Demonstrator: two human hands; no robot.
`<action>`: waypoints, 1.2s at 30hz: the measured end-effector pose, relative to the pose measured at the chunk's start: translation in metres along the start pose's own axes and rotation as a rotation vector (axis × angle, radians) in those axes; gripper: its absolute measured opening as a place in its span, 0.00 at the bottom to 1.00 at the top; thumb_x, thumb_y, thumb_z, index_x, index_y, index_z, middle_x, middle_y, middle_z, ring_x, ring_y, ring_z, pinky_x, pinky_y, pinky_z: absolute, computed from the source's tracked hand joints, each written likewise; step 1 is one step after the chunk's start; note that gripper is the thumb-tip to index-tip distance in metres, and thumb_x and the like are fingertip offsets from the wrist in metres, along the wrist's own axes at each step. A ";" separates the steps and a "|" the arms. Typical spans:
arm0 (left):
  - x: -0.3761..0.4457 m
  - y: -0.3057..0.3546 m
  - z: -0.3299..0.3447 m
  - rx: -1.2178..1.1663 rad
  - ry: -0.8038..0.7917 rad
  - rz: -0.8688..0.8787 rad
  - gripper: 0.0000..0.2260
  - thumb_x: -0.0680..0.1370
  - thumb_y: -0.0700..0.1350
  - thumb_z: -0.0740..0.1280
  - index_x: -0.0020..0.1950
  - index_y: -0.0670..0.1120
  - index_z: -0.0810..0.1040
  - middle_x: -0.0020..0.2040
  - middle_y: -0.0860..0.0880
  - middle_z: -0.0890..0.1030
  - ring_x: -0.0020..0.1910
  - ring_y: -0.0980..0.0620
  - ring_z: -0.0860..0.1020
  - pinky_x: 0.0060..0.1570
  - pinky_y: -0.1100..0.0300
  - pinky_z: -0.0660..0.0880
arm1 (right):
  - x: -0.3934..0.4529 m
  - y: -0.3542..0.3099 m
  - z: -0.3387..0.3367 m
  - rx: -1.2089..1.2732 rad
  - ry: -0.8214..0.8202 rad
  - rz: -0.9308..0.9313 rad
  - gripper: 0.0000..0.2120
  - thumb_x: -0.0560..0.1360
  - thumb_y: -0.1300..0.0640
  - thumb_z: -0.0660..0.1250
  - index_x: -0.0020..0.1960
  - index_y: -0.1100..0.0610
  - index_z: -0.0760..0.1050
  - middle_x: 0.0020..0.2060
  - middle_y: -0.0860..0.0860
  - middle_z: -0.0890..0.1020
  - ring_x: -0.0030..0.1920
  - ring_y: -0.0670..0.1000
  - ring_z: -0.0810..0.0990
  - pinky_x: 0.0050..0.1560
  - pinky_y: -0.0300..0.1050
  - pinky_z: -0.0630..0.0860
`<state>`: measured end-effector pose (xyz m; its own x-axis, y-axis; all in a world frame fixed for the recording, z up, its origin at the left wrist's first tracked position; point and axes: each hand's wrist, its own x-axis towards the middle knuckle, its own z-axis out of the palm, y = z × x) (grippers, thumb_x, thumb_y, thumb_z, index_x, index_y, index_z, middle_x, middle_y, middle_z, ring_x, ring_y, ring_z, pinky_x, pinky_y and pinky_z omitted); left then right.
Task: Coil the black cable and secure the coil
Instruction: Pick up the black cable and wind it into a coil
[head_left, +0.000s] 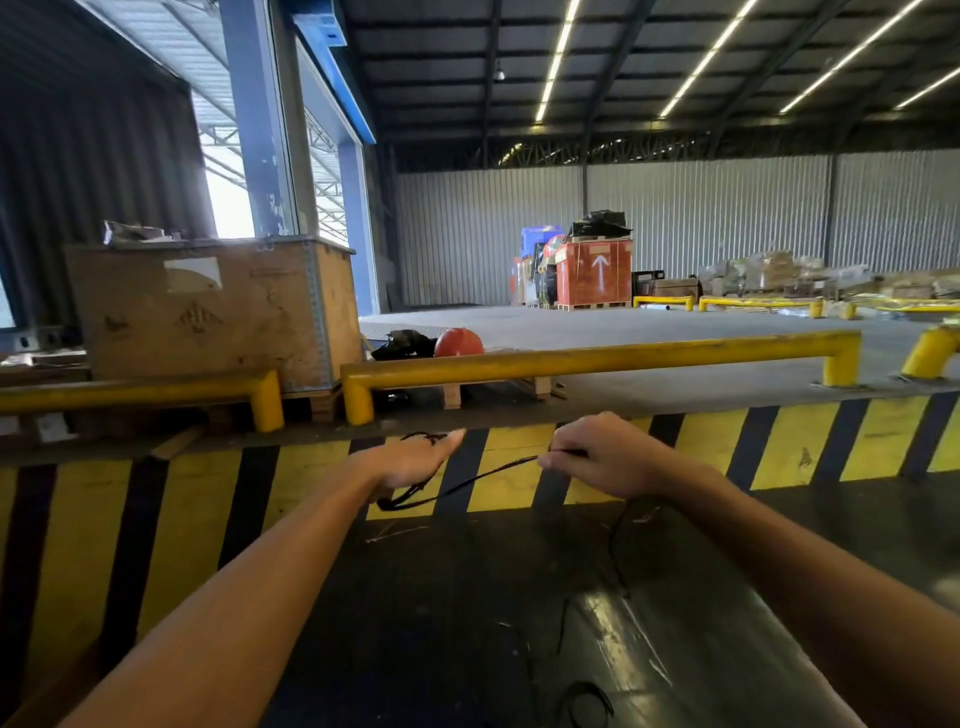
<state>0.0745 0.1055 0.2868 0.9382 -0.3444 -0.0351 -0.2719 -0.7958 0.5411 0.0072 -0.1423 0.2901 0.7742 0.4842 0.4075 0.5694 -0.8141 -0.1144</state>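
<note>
A thin black cable (483, 474) stretches between my two hands in the head view. My left hand (415, 457) is held flat with fingers extended, and several loops of the cable wrap around it, hanging in a small bunch below the palm. My right hand (597, 454) pinches the cable between thumb and fingers, a short way to the right of the left hand. From the right hand the loose cable drops down to the dark floor and trails toward me, ending in a curl near the bottom edge.
A yellow-and-black striped dock edge (701, 452) runs across in front of me, topped by yellow guard rails (597, 358). A wooden crate (208, 312) stands behind the rails at left, with an orange ball (458, 343) beside it. Pallets and boxes sit far back.
</note>
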 end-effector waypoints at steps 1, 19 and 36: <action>0.000 -0.007 0.005 0.063 -0.065 -0.042 0.32 0.76 0.68 0.45 0.76 0.54 0.56 0.76 0.45 0.60 0.73 0.43 0.59 0.70 0.43 0.55 | 0.001 0.008 -0.009 -0.005 0.067 0.016 0.14 0.77 0.50 0.63 0.37 0.56 0.77 0.28 0.45 0.73 0.29 0.43 0.72 0.34 0.39 0.70; -0.029 0.079 -0.006 -1.343 -0.450 0.554 0.24 0.78 0.64 0.48 0.74 0.62 0.58 0.74 0.44 0.63 0.67 0.37 0.69 0.49 0.29 0.74 | -0.023 -0.021 0.066 0.499 -0.230 0.249 0.15 0.81 0.47 0.52 0.47 0.51 0.75 0.38 0.49 0.77 0.38 0.44 0.76 0.44 0.42 0.73; -0.021 0.054 0.026 -0.429 -0.772 0.109 0.24 0.76 0.67 0.50 0.71 0.66 0.59 0.74 0.45 0.62 0.68 0.38 0.68 0.54 0.35 0.73 | 0.006 0.009 -0.012 0.193 0.477 0.145 0.06 0.73 0.51 0.70 0.40 0.52 0.76 0.30 0.45 0.77 0.33 0.43 0.75 0.32 0.36 0.67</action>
<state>0.0348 0.0564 0.2950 0.4640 -0.7702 -0.4375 -0.1024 -0.5373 0.8372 0.0134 -0.1508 0.3022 0.6628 0.1354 0.7365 0.5412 -0.7663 -0.3462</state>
